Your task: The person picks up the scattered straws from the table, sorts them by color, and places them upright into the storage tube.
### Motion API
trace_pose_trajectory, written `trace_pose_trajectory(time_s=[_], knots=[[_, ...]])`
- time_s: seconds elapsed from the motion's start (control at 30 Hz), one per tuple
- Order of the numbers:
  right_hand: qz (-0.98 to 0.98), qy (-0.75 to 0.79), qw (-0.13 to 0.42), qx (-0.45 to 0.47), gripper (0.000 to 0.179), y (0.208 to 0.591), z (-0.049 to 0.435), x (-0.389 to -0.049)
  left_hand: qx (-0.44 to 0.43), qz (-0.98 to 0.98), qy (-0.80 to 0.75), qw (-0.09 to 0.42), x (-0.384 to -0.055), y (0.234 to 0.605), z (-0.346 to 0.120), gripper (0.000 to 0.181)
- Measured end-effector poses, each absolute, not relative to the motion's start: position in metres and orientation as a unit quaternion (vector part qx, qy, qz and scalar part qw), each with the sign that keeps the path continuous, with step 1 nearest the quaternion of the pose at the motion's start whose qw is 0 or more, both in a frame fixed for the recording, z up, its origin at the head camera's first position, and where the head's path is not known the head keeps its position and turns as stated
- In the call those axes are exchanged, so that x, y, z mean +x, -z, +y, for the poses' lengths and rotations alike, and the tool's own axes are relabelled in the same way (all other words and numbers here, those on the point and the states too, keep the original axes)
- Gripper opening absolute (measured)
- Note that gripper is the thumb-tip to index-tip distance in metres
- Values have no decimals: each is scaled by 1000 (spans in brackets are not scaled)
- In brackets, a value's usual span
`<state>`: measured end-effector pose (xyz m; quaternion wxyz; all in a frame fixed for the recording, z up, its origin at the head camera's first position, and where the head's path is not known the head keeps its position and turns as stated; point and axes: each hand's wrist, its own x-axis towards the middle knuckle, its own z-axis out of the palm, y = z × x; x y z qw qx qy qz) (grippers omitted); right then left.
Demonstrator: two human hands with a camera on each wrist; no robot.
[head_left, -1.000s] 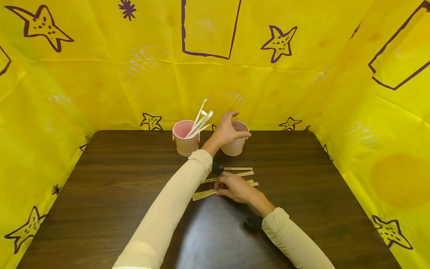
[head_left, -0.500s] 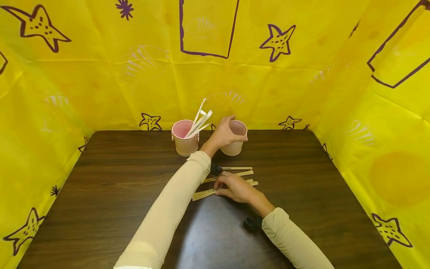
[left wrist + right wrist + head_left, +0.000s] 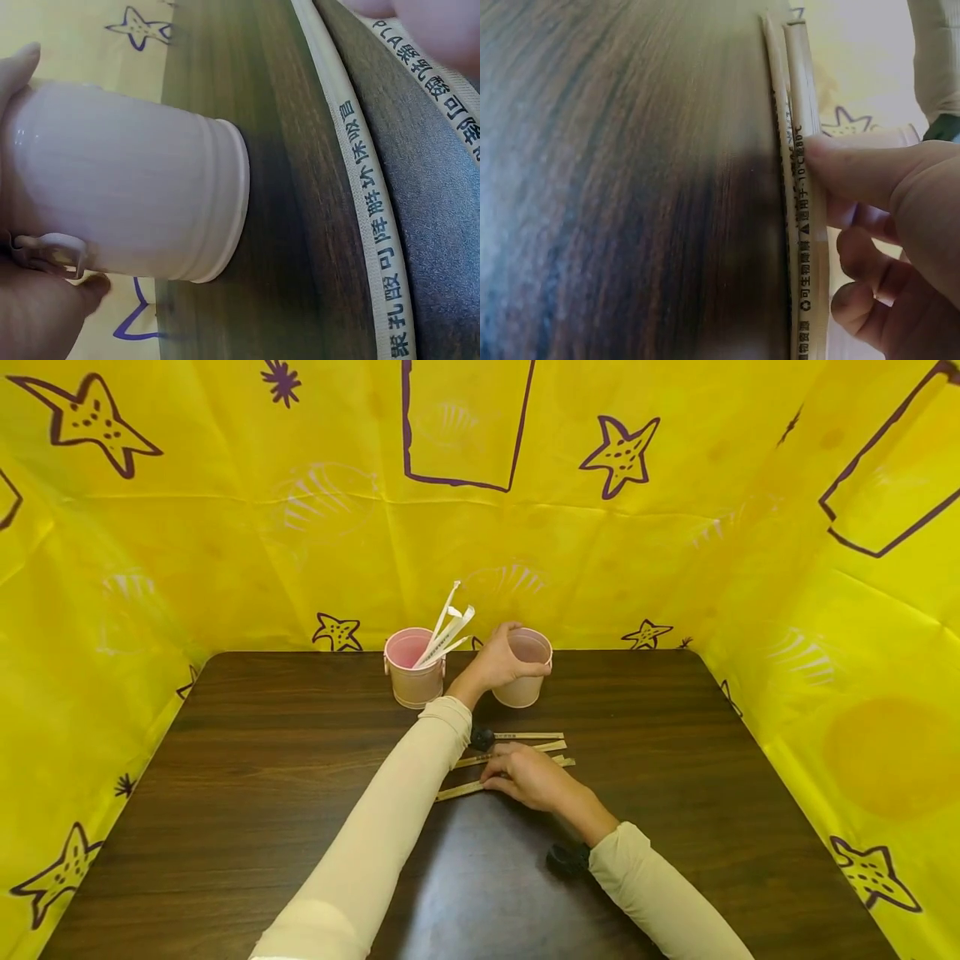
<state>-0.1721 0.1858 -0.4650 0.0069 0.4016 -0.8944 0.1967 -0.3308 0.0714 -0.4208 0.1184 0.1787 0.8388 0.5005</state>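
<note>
My left hand (image 3: 504, 660) reaches over to the right pink bucket (image 3: 519, 689) and grips it near the rim. In the left wrist view the fingers and thumb lie on opposite sides of the upright bucket (image 3: 127, 180), beside its handle lug. Lower down, my right hand (image 3: 536, 777) pinches a paper-wrapped straw (image 3: 459, 792) close over the table. The right wrist view shows the printed wrapped straw (image 3: 804, 150) at the thumb and fingertips, with a second straw (image 3: 777, 67) alongside. Other wrapped straws (image 3: 528, 736) lie between the right hand and the bucket.
A second pink bucket (image 3: 416, 687) stands left of the gripped one, with several white-wrapped straws (image 3: 447, 639) leaning out of it. The dark wooden table (image 3: 247, 777) is backed by a yellow sheet (image 3: 225, 552) with starfish drawings. My left forearm crosses over the table's middle.
My left hand has settled from above the right bucket onto its rim. The straws' left ends at my right hand have shifted slightly up and inward; fewer ends show there.
</note>
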Motion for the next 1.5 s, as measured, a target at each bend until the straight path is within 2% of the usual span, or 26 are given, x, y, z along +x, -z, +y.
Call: trace_pose_trajectory(time_s=[0.43,0.7,0.9,1.13,1.5], knots=[[-907,-231,9,352,7,446,222,-177,177,840,-495,135,-329,416,70,106],[-915,-285,-56,280,10,425,252,-181,182,840,-493,139,-329,417,71,105],[-904,-358,-70,224,13,416,274,-182,189,837,-495,138,-331,419,69,104],[-891,-424,-16,162,20,405,284,-186,191,838,-493,134,-330,421,70,104],[-807,-577,78,100,26,379,268,-200,182,831,-507,137,-331,421,71,103]])
